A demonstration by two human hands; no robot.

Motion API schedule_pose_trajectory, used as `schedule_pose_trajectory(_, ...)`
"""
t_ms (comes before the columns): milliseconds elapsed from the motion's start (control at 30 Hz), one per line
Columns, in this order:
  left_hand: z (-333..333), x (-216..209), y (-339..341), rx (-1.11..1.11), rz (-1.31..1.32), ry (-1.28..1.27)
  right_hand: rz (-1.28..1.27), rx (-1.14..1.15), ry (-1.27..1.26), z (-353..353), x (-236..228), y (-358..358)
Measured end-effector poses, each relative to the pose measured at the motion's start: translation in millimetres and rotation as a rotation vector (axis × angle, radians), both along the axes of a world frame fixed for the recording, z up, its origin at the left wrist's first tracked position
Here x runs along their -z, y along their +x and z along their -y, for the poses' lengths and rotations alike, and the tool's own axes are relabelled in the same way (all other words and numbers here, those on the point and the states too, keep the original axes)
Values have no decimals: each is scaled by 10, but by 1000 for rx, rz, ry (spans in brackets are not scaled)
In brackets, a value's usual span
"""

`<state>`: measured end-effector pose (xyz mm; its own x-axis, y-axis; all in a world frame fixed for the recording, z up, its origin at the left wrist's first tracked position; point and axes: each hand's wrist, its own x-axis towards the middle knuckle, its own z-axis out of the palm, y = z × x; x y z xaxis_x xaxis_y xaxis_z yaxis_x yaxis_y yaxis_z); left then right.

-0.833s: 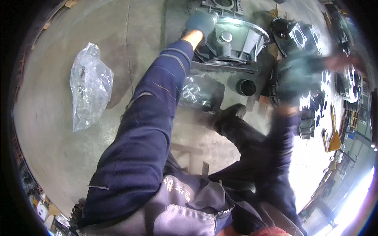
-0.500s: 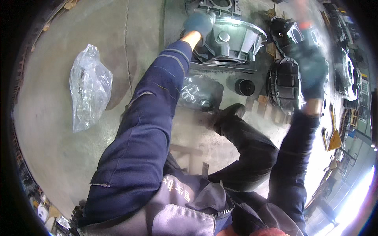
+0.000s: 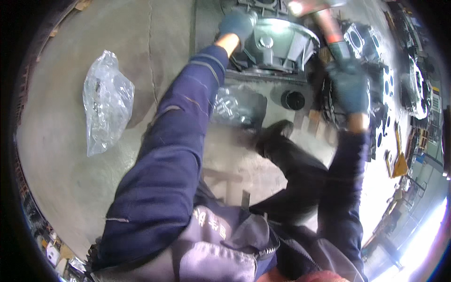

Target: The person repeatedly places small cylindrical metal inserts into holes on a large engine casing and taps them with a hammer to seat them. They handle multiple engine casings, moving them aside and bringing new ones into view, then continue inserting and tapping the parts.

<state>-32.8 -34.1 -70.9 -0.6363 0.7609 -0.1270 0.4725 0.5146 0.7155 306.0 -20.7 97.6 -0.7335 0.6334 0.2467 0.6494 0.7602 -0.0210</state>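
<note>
My right hand [image 3: 350, 87], in a dark glove, is wrapped round the black grip of a hammer [image 3: 330, 32]. The hammer has a red shaft, and its metal head is blurred over the right rim of a grey cast-metal housing [image 3: 277, 44]. My left hand [image 3: 236, 24], gloved in blue-grey, is closed at the housing's upper left side. A small shiny bit shows at its fingers, but what they hold is hidden. The housing stands on a dark flat plate [image 3: 286, 77].
A dark tray or bag of small metal parts [image 3: 242, 105] lies before the housing, beside a black cylinder [image 3: 293, 100]. More castings [image 3: 354, 37] stand at right. A clear plastic bag [image 3: 108, 101] lies on the floor at left. My bent leg [image 3: 300, 174] is below.
My right hand has swung the hammer leftward, bringing its head over toward the housing. My left hand stays at nearly the same place.
</note>
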Motion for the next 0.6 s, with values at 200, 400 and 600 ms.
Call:
schedule_pose_trajectory(200, -88, 122, -1, 14, -24, 55, -106, 386, 542, 145, -673, -448)
schedule_pose_trajectory(400, -60, 82, -58, 52, 6, 5, 159, 505, -434, 711, 664, -406)
schedule_pose_trajectory(600, -86, 82, -21, -18, -39, 29, -317, 209, -139, -142, -182, 35)
